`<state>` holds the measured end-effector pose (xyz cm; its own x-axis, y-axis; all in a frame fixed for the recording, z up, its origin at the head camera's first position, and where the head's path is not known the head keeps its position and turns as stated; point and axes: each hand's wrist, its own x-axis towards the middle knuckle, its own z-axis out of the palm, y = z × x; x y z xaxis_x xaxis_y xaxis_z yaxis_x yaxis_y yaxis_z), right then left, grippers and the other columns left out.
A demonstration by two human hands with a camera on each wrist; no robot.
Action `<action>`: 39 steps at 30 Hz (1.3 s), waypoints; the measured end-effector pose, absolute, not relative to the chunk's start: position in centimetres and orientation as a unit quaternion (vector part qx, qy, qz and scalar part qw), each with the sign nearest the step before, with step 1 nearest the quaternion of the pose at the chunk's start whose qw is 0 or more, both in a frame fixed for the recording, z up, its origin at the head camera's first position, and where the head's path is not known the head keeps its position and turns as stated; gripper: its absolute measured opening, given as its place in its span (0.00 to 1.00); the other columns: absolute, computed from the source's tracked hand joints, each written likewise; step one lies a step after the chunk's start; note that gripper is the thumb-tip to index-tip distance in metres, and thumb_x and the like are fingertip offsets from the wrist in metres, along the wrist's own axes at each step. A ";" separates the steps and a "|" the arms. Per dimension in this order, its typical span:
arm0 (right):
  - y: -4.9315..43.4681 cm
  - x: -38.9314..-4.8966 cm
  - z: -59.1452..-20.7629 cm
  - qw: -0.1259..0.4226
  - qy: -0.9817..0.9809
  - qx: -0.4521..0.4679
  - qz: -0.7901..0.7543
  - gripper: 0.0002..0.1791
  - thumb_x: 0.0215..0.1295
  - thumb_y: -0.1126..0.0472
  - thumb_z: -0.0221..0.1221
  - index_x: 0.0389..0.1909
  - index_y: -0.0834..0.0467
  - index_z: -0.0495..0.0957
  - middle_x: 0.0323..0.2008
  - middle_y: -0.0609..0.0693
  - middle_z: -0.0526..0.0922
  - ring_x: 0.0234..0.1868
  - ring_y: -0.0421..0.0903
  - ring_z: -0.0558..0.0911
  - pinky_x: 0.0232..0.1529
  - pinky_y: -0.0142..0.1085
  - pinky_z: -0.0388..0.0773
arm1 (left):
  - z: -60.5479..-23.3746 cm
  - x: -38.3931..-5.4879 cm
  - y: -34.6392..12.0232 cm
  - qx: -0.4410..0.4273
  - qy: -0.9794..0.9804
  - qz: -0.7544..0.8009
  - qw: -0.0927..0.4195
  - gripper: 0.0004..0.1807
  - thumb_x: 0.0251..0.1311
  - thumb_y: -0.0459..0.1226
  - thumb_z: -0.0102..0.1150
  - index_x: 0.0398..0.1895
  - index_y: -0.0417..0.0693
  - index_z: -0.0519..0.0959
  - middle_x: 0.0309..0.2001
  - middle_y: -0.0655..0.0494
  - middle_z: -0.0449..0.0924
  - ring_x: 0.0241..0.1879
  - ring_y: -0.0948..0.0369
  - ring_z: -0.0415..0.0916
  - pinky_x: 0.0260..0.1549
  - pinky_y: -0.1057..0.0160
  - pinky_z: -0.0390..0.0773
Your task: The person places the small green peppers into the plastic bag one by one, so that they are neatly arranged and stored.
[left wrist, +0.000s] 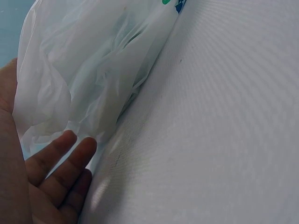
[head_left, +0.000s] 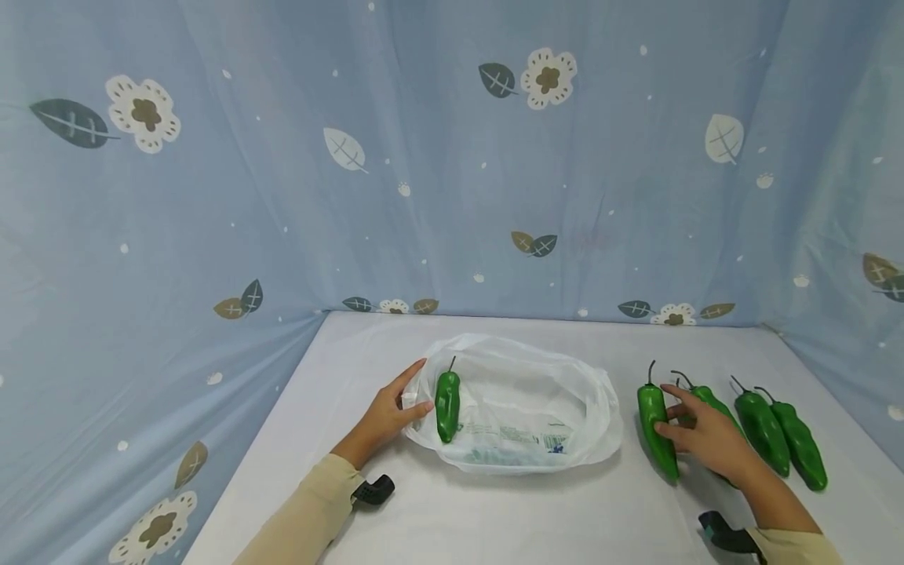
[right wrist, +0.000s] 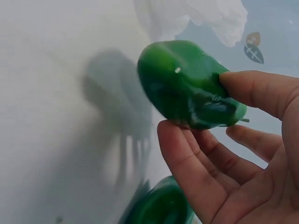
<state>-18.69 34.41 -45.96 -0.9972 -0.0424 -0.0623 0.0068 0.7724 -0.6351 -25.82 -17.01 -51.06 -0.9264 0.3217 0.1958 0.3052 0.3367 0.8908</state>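
Blue cloth backdrop (head_left: pixel 438 86), 5 printed white flowers (head_left: pixel 548 78) with brown centres, scattered printed leaves (head_left: pixel 497 80), white tabletop (head_left: pixel 537 518)

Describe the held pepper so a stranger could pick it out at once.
On the white table, find the open white plastic bag. Just right of it is a long green pepper with a thin stem. Unlike the similar peppers further right, this one is pinched in the person's right grip.

Blue cloth (head_left: pixel 452 180), printed with leaves (head_left: pixel 497 80) and white flowers (head_left: pixel 548 78), hangs behind and to both sides of a white table (head_left: pixel 508 518), where soft shadows (right wrist: pixel 112 86) fall.
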 end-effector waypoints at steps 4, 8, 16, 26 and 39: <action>34.1 -19.0 -45.5 0.032 0.936 -0.014 -0.350 0.49 0.63 0.42 0.62 0.74 0.65 0.52 0.53 0.70 0.73 0.47 0.60 0.80 0.33 0.43 0.82 | -51.0 -25.8 -17.0 0.190 0.817 0.544 0.013 0.43 0.57 0.46 0.69 0.74 0.71 0.59 0.72 0.52 0.59 0.65 0.51 0.65 0.53 0.54 0.74; 33.6 -19.3 -45.0 0.030 0.923 -0.019 -0.382 0.50 0.62 0.41 0.63 0.75 0.63 0.51 0.53 0.70 0.73 0.45 0.58 0.82 0.32 0.40 0.82 | -50.8 -25.7 -17.0 0.190 0.815 0.547 0.016 0.43 0.56 0.47 0.70 0.74 0.72 0.59 0.72 0.54 0.58 0.66 0.52 0.63 0.53 0.54 0.74; 32.7 -19.7 -44.7 0.014 0.917 -0.033 -0.398 0.49 0.63 0.42 0.63 0.74 0.63 0.53 0.53 0.69 0.73 0.48 0.60 0.81 0.32 0.39 0.83 | -50.8 -26.0 -17.0 0.199 0.810 0.552 0.005 0.43 0.57 0.46 0.70 0.74 0.74 0.59 0.72 0.55 0.60 0.65 0.51 0.65 0.52 0.52 0.75; 32.0 -19.9 -44.5 0.011 0.911 -0.038 -0.410 0.49 0.63 0.44 0.64 0.74 0.64 0.51 0.53 0.69 0.73 0.47 0.60 0.81 0.32 0.40 0.83 | -51.1 -25.8 -17.1 0.199 0.812 0.549 0.009 0.43 0.57 0.45 0.69 0.74 0.72 0.59 0.72 0.54 0.59 0.66 0.52 0.64 0.54 0.53 0.73; 30.4 -20.3 -44.1 0.012 0.902 -0.046 -0.430 0.48 0.62 0.44 0.65 0.74 0.63 0.54 0.52 0.67 0.74 0.47 0.58 0.81 0.33 0.41 0.83 | -51.1 -25.9 -17.1 0.198 0.809 0.553 0.010 0.43 0.56 0.46 0.70 0.74 0.74 0.59 0.72 0.54 0.59 0.66 0.52 0.64 0.55 0.52 0.72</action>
<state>-20.31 30.38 -44.10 -0.9954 -0.0938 0.0173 -0.0725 0.6263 -0.7762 -25.90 -17.11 -51.12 -0.9213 0.3312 0.2035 0.3098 0.3092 0.8991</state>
